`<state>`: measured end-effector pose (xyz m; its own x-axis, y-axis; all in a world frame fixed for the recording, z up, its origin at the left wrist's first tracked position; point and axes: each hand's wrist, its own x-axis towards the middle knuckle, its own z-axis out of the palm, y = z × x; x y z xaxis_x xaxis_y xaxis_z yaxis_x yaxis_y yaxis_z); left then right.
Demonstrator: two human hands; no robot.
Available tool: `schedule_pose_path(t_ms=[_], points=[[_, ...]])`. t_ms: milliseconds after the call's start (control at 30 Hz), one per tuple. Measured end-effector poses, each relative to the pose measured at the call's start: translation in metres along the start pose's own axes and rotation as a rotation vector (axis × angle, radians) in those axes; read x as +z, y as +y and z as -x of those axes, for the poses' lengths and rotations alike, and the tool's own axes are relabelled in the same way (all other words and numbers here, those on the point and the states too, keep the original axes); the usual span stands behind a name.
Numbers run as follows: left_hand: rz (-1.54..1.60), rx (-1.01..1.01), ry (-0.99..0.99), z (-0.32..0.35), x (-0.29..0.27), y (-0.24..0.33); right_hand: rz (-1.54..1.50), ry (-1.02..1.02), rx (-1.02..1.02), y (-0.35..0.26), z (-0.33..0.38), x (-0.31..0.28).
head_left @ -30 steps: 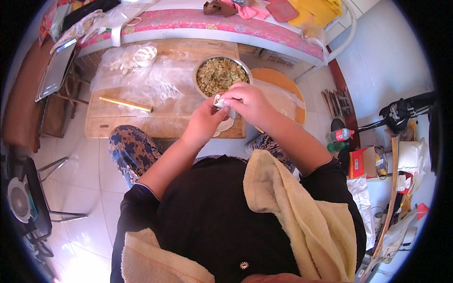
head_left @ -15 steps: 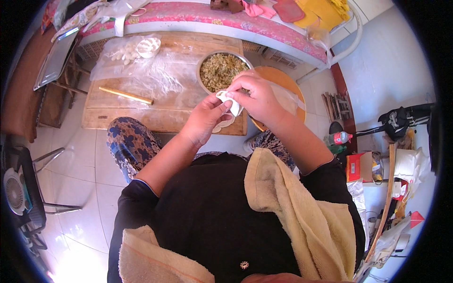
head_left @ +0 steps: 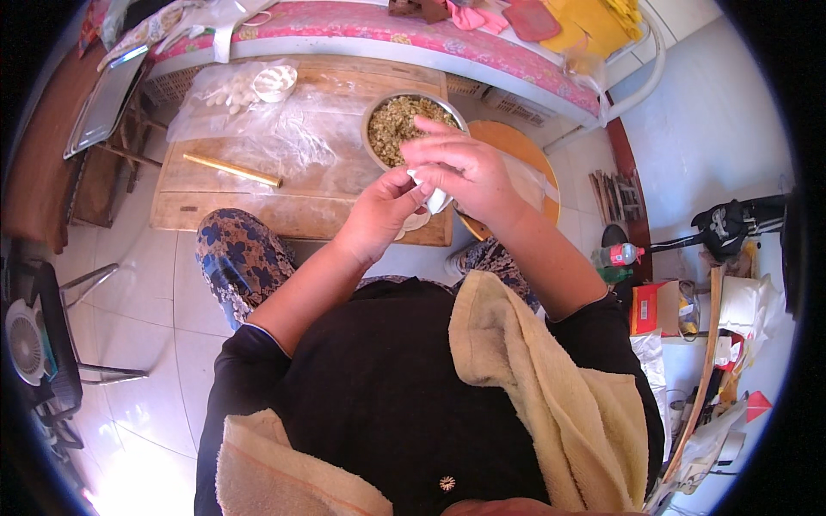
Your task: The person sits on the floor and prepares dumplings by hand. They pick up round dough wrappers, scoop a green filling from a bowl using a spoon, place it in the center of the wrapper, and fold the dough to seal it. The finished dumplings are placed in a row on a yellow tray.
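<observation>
My left hand (head_left: 379,211) and my right hand (head_left: 460,168) meet over the near edge of a low wooden board (head_left: 249,202). Both pinch a small white dumpling wrapper (head_left: 434,199) folded between the fingers. Just beyond the hands stands a round metal bowl (head_left: 372,116) of chopped brownish filling. More white dough rounds (head_left: 413,222) lie on the board under my left hand. The dumpling is mostly hidden by my fingers.
A thin wooden rolling pin (head_left: 232,169) lies on the floured board, with clear plastic sheeting (head_left: 284,129) and shaped dumplings (head_left: 228,90) at its far left. A round orange tray (head_left: 538,172) sits to the right. A metal tray (head_left: 103,99) rests far left; a bed edge (head_left: 413,39) runs behind.
Both hands have stayed together on the wrapper, working it just in front of the bowl. The view has shifted slightly, so the hands sit a little lower in the picture.
</observation>
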<state>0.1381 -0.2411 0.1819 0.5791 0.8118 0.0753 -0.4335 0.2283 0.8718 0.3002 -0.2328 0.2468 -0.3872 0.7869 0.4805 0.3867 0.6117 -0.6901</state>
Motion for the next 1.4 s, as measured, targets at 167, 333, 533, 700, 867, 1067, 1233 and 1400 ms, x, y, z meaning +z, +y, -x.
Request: schedule_pose_path(t_ms=[167, 333, 533, 700, 867, 1067, 1233, 1400], points=[[-0.072, 0.035, -0.011, 0.000, 0.000, 0.000, 0.199, -0.147, -0.023, -0.004, -0.002, -0.003], [0.088, -0.025, -0.015, -0.001, -0.005, -0.009, 0.149, -0.223, 0.012, -0.001, -0.001, -0.003], [0.186, -0.039, 0.029, 0.000, -0.005, -0.003, 0.278, 0.075, 0.020, -0.022, 0.002, -0.007], [0.195, -0.092, 0.055, -0.001, -0.005, -0.001, 0.227, 0.035, -0.021, -0.007, 0.003, -0.010], [0.002, -0.011, 0.022, -0.004, -0.011, 0.001, 0.380, 0.008, -0.161, -0.016, -0.006, -0.006], [-0.200, 0.191, 0.053, -0.008, -0.026, -0.005, 0.361, -0.152, -0.184, -0.006, -0.017, 0.007], [-0.068, 0.149, 0.268, -0.006, -0.028, -0.003, -0.012, 0.316, 0.296, -0.007, 0.009, 0.014], [-0.046, 0.122, 0.298, -0.010, -0.028, -0.002, -0.793, 0.359, 0.860, -0.010, 0.037, 0.047]])
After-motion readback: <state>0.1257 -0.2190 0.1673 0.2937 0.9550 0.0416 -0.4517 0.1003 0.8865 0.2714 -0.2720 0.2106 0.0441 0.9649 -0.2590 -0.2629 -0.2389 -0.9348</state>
